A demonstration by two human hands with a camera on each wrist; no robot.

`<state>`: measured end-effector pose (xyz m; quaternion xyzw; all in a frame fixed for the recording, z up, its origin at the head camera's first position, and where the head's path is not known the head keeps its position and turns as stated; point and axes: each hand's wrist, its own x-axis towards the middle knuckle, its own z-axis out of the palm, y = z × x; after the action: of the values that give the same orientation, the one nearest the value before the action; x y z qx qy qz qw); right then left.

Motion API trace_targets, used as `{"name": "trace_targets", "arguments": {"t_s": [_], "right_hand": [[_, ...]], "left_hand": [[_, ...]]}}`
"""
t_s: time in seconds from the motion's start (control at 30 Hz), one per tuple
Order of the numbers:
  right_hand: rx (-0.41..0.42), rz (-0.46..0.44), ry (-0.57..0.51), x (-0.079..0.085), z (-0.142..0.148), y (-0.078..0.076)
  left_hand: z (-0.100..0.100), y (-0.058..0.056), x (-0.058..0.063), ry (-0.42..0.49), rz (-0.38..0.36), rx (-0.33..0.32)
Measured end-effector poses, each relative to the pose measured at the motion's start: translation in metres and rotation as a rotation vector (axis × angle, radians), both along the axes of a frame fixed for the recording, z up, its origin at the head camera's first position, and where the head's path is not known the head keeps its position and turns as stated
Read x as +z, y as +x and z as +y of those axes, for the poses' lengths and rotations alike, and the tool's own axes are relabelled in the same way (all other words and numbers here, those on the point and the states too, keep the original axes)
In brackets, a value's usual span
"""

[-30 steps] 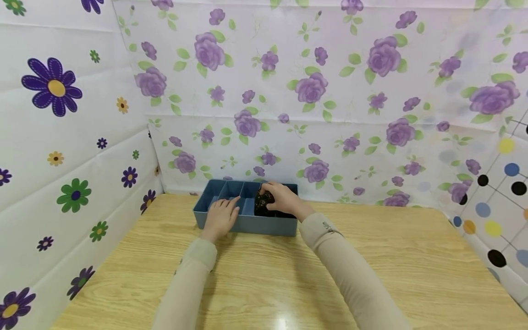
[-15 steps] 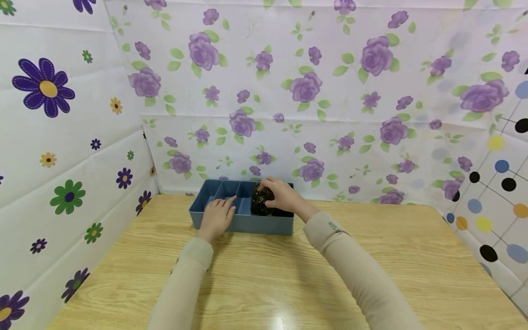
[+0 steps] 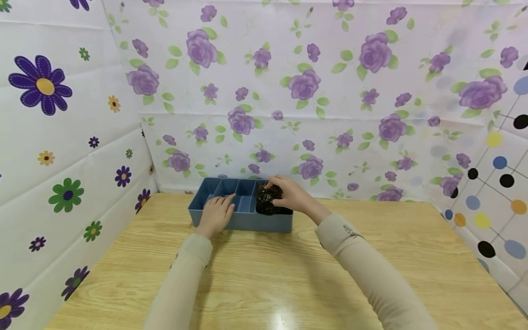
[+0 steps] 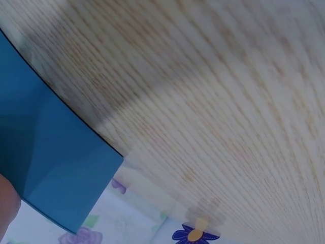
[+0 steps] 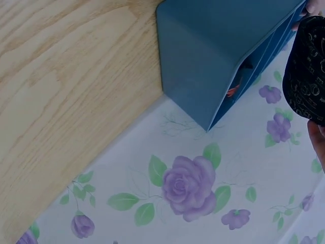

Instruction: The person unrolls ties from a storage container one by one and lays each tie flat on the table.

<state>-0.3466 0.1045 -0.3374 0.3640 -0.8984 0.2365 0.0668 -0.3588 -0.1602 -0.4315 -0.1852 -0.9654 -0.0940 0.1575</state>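
My right hand (image 3: pixel 290 195) pinches a black folded cloth with a fine light pattern (image 3: pixel 266 198) between thumb and fingers. In the head view it is at the right-end compartment of a blue divided box (image 3: pixel 247 222). The right wrist view shows the cloth (image 5: pixel 307 71) outside the box mouth, a fingertip (image 5: pixel 316 140) at its lower edge. My left hand (image 3: pixel 216 214) rests over the box's front rim, fingers fairly straight above the left compartments. One fingertip (image 4: pixel 7 203) shows at the box edge in the left wrist view.
The box stands on a wood-grain table (image 3: pixel 255 275), close to a back wall covered in purple-rose sheeting (image 3: pixel 303 87). Flowered sheeting (image 3: pixel 66 151) closes the left side, dotted sheeting (image 3: pixel 495 192) the right. Something small and orange-red (image 5: pixel 233 91) shows inside the box.
My right hand has shifted the black cloth rightward, from across the divider to the right-end compartment; that divider now shows. The left hand stays on the rim. The head view has shifted slightly.
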Motion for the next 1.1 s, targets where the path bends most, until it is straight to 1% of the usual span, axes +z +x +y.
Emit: {"name": "trace_targets", "arguments": {"t_s": [0.1,0.2,0.43,0.53,0.6,0.67,0.83,0.97,1.1], "right_hand": [[-0.003,0.0,-0.006,0.0,0.005,0.006],[0.016,0.02,-0.009,0.001,0.008,0.012],[0.036,0.028,-0.004,-0.003,0.014,0.024],[0.041,0.011,-0.02,-0.005,0.018,0.03],[0.043,0.001,-0.042,-0.006,0.019,0.034],[0.048,-0.017,-0.067,-0.008,0.02,0.037],[0.06,-0.045,-0.104,-0.014,0.023,0.044],[0.062,-0.045,-0.148,-0.021,0.027,0.05],[0.055,-0.054,-0.193,-0.031,0.032,0.056]], "left_hand": [[0.0,0.0,0.001,-0.013,-0.022,-0.004],[-0.003,0.0,0.003,-0.01,-0.05,-0.008],[-0.005,0.0,0.005,0.049,-0.12,-0.026],[-0.003,0.001,0.005,0.058,-0.126,-0.044],[-0.002,0.002,0.007,0.055,-0.11,-0.057],[-0.002,0.005,0.008,0.04,-0.082,-0.065],[0.0,0.016,0.014,-0.009,-0.03,-0.102],[0.004,0.026,0.016,0.013,0.0,-0.142],[0.01,0.034,0.016,0.039,0.062,-0.205]]}}
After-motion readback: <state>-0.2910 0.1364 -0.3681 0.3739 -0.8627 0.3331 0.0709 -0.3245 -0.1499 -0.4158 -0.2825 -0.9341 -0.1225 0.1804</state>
